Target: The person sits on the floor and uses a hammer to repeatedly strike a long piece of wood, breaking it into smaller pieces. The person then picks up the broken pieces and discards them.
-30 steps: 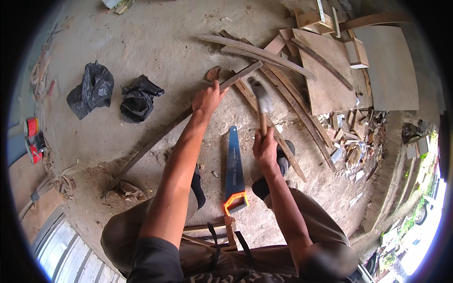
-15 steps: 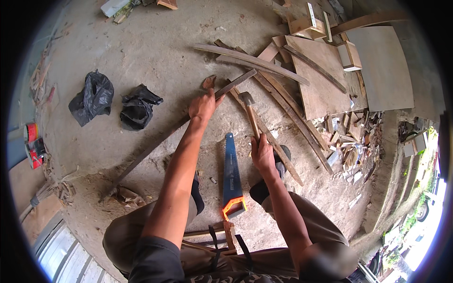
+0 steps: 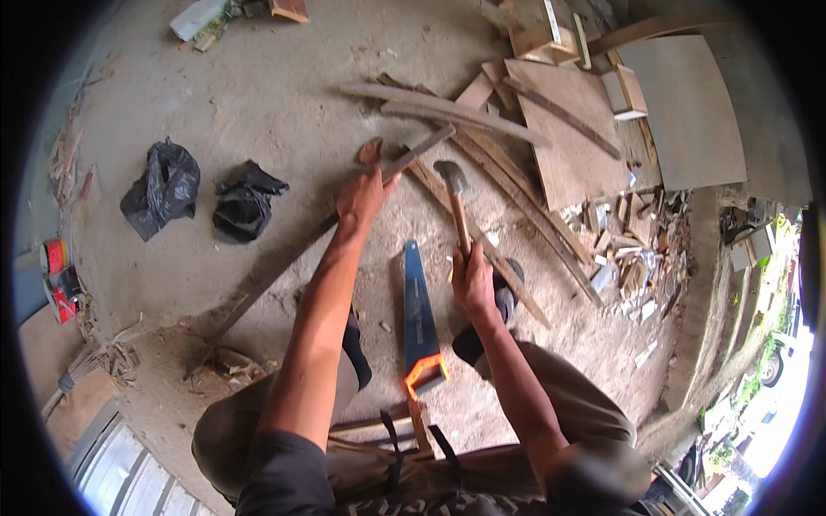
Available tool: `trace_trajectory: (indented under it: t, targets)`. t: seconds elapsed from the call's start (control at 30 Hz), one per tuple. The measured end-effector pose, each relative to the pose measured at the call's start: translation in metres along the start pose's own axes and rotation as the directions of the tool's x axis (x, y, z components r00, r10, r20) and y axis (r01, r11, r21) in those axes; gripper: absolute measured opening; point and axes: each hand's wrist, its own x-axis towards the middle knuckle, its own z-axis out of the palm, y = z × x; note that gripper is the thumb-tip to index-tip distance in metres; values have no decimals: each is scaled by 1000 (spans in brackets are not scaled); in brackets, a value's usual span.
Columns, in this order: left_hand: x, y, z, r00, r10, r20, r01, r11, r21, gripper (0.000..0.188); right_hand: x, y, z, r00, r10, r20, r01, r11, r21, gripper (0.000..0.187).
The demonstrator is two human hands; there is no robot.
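Head view: dusty concrete floor (image 3: 258,103) strewn with offcuts; left hand (image 3: 363,196) clamps a long batten (image 3: 284,267), right hand (image 3: 473,279) grips a hammer (image 3: 453,193).

Two bare forearms come up from the lower edge. The left hand (image 3: 361,196) and right hand (image 3: 473,279) wear no gloves, rings or watch that can be made out. The left arm has a dark grey short sleeve (image 3: 284,473) ending above the elbow; the right upper arm is blurred near the lower edge, so its sleeve cannot be told. The legs are covered by loose khaki-brown trousers (image 3: 568,404), creased over both knees. Dark footwear shows at each foot: a black shoe (image 3: 354,348) on the left and a dark grey one (image 3: 503,297) on the right. A dark patterned garment edge lies at the very bottom.
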Motion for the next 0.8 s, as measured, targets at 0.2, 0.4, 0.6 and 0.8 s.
trace_trajectory:
  t: [0.2, 0.4, 0.6, 0.8]
  targets:
    - [13, 0, 5, 998, -1, 60, 1, 1000, -1, 62, 13, -3, -5, 998, -12, 62, 18, 996, -92, 23]
    - [15, -13, 23, 998, -18, 56, 20, 999, -31, 62, -1, -10, 0, 985, -117, -130, 137, 979, 151, 23]
    - [24, -10, 18, 999, 11, 35, -9, 997, -73, 65, -14, 24, -7, 993, -101, -65, 102, 995, 18, 31]
    - [19, -9, 29, 998, 45, -34, -47, 998, -47, 61, 3, 13, -5, 995, 18, 99, -7, 994, -109, 26]
